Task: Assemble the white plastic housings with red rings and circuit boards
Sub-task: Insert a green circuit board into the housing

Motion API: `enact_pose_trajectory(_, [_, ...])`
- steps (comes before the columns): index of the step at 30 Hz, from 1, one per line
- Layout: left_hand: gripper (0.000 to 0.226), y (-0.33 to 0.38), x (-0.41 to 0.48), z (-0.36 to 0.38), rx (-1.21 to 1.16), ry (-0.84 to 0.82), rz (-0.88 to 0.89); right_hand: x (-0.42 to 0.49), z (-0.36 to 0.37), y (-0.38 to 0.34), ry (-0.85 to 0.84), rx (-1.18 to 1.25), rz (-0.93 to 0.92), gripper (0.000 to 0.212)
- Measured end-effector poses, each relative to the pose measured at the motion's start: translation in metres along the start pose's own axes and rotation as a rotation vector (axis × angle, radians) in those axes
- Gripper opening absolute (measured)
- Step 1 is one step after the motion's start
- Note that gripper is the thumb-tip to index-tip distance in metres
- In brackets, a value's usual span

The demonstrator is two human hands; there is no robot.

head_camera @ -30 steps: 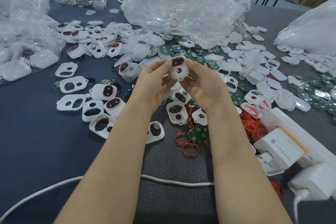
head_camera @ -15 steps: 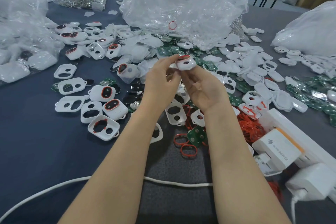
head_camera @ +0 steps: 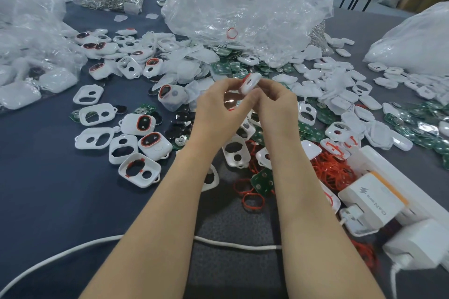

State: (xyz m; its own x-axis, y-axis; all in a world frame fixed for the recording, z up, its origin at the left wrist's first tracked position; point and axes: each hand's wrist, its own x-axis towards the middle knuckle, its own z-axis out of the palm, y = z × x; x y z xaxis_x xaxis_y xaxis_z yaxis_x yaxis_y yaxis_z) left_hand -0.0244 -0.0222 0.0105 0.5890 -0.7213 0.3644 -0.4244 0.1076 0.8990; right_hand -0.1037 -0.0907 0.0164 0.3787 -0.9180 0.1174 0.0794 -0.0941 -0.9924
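Observation:
Both hands hold one white plastic housing [head_camera: 250, 83] with a red ring in it, raised above the table centre and tilted on edge. My left hand [head_camera: 218, 107] pinches its left side with thumb and fingers. My right hand [head_camera: 274, 104] grips it from the right and below. Empty white housings [head_camera: 93, 138] and housings fitted with red rings [head_camera: 143, 123] lie on the left. Loose red rings [head_camera: 252, 200] and a green circuit board [head_camera: 263, 182] lie between my forearms.
Crumpled clear plastic bags [head_camera: 243, 7] stand at the back and left. Green boards [head_camera: 413, 126] and white covers [head_camera: 340, 73] spread across the right. A white power strip with chargers [head_camera: 374, 204] sits at the lower right; a white cable [head_camera: 73, 250] crosses the near table.
The housing has turned from facing me to tilted on edge, and both hands have shifted slightly up and to the right with it.

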Motion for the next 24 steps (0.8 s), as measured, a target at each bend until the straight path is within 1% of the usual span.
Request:
enact_pose_trajectory(3, [0.025, 0.0, 0.001, 0.0, -0.016, 0.02, 0.009, -0.003, 0.002, -0.003, 0.009, 0.048, -0.007, 0.009])
enact_pose_trajectory(6, [0.024, -0.002, 0.002, 0.002, -0.002, 0.003, -0.001, -0.003, 0.002, -0.005, 0.071, 0.156, 0.053, 0.008])
enact_pose_trajectory(9, [0.023, -0.004, 0.002, 0.003, 0.025, 0.01, -0.005, -0.002, 0.002, -0.005, 0.099, 0.179, 0.08, 0.01])
enact_pose_trajectory(13, [0.019, -0.008, 0.004, 0.001, 0.005, 0.05, -0.064, -0.001, 0.005, -0.004, 0.102, 0.145, 0.04, 0.011])
enact_pose_trajectory(19, [0.012, -0.011, 0.006, 0.0, -0.168, 0.097, -0.206, -0.002, 0.008, -0.004, 0.067, 0.119, -0.058, 0.01])
enact_pose_trajectory(22, [0.003, -0.012, 0.005, -0.001, -0.259, 0.119, -0.233, -0.002, 0.009, -0.003, 0.104, 0.034, -0.108, 0.01])
enact_pose_trajectory(24, [0.006, -0.011, 0.005, -0.001, -0.327, 0.126, -0.257, -0.003, 0.008, -0.002, 0.126, -0.022, -0.155, 0.01])
